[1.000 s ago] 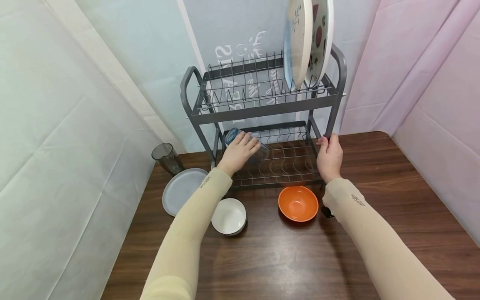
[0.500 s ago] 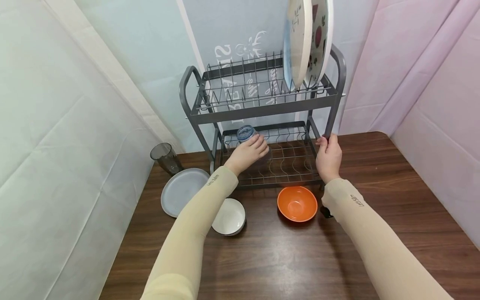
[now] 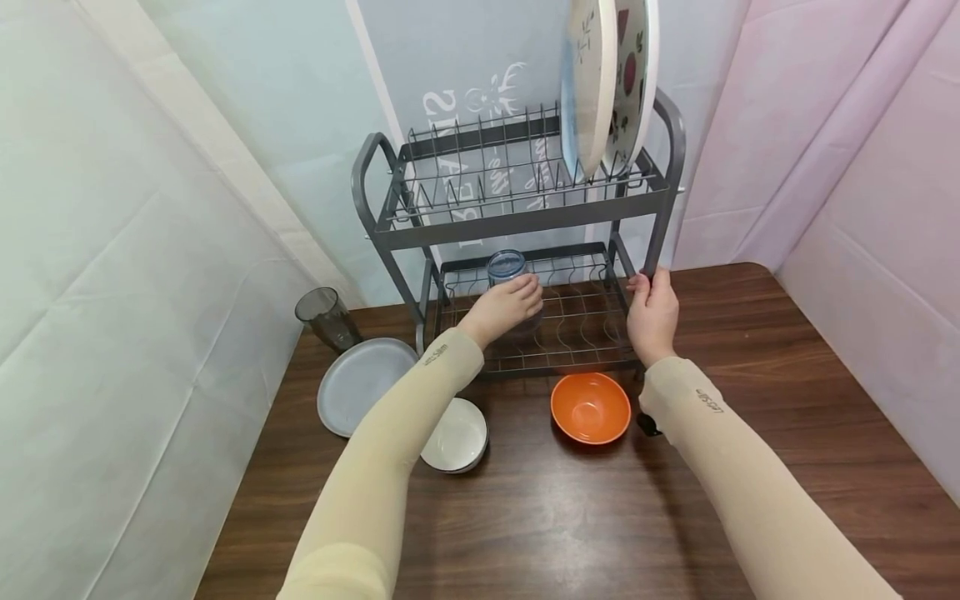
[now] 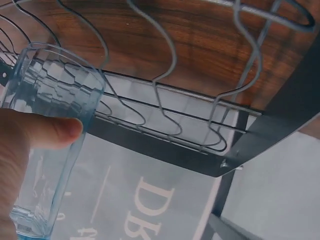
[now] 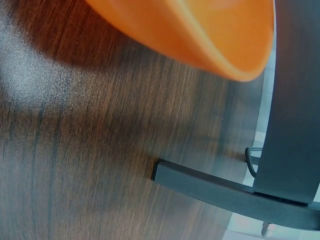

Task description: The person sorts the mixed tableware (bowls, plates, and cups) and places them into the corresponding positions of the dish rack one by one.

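Observation:
My left hand [image 3: 504, 310] grips a clear bluish drinking glass [image 3: 507, 263] over the lower tier of a grey two-tier dish rack [image 3: 525, 227]. The glass is mouth down, its thick base on top. In the left wrist view my thumb [image 4: 52, 131] lies along the side of the glass [image 4: 55, 95], and its rim is close to the wavy wires [image 4: 170, 55]. My right hand [image 3: 652, 317] holds the rack's right front leg [image 3: 662, 237], with the thumb on its inner side. That hand is out of sight in the right wrist view, where a rack foot [image 5: 200, 187] shows.
Large plates [image 3: 600, 92] stand upright at the right of the upper tier. An orange bowl [image 3: 591, 408] and a white bowl [image 3: 455, 436] sit before the rack. To the left are a grey plate [image 3: 363, 385] and a dark tumbler [image 3: 328, 319]. Fabric walls [image 3: 885, 208] border the table.
My left hand has moved slightly right with the glass, turning it from tilted to nearly upright, base up. My right hand keeps its hold on the rack leg.

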The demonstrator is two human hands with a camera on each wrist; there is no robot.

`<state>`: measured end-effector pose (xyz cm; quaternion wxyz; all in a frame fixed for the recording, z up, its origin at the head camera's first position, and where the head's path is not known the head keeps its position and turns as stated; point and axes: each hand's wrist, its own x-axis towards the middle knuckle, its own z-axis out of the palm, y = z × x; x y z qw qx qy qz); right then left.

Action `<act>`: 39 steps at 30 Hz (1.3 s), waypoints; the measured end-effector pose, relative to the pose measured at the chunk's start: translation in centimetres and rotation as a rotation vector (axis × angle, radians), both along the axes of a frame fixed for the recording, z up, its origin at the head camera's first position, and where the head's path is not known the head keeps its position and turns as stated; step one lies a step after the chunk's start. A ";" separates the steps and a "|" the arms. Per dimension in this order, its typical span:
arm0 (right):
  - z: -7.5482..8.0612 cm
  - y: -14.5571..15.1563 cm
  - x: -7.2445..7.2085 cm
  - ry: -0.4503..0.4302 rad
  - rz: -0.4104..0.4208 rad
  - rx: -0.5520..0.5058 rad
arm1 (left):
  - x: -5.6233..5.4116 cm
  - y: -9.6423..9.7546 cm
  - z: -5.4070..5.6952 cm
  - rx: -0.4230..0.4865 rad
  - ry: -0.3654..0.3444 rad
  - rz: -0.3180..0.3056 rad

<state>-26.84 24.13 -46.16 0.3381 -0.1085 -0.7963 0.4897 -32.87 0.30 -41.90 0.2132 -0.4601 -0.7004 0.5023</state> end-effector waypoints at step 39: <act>0.2 -0.1 0.2 -0.005 -0.005 0.002 | -1.3 -0.3 -1.2 0.028 0.037 0.388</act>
